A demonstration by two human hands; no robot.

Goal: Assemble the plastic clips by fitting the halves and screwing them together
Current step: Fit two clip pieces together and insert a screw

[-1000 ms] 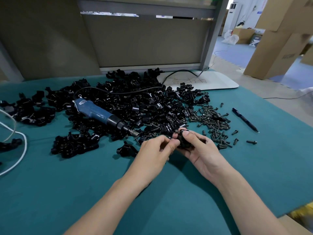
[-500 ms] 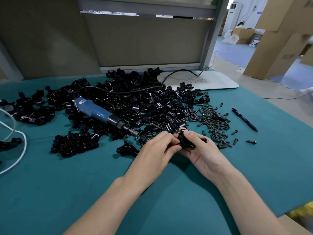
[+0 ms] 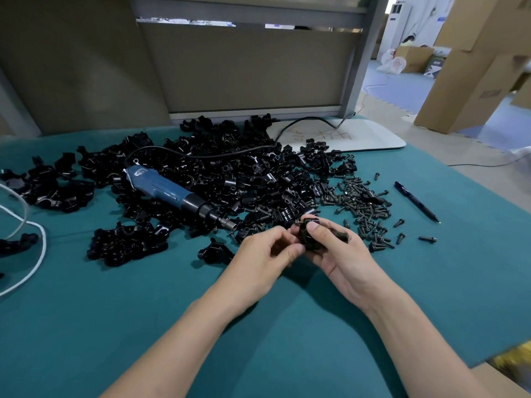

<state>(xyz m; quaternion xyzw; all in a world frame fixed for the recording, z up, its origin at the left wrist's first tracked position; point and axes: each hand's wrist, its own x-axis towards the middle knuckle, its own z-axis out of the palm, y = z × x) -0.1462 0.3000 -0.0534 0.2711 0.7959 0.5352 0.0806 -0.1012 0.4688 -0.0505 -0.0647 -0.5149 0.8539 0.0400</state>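
Note:
My right hand [image 3: 336, 254] grips a black plastic clip [image 3: 309, 234] just above the teal mat, thumb on top of it. My left hand [image 3: 264, 254] is beside it on the left, fingers curled, fingertips pinching at the clip's left side; whether a screw sits between them is hidden. Behind the hands lies a big heap of black clip halves [image 3: 244, 173]. A pile of dark screws [image 3: 365, 205] spreads to the right of the heap. A blue electric screwdriver [image 3: 169, 193] lies on the heap, tip pointing toward my hands.
A single clip half [image 3: 215, 251] lies left of my left hand, a smaller stack [image 3: 126, 242] further left. A pen [image 3: 415, 201] rests right of the screws. White cord [image 3: 31, 254] loops at the left edge. A white board [image 3: 353, 136] and cardboard boxes [image 3: 474, 67] stand behind.
Both hands stay close together on the clip with only small finger shifts; my left fingertips have slid along the clip's left side. Nothing else on the mat moved.

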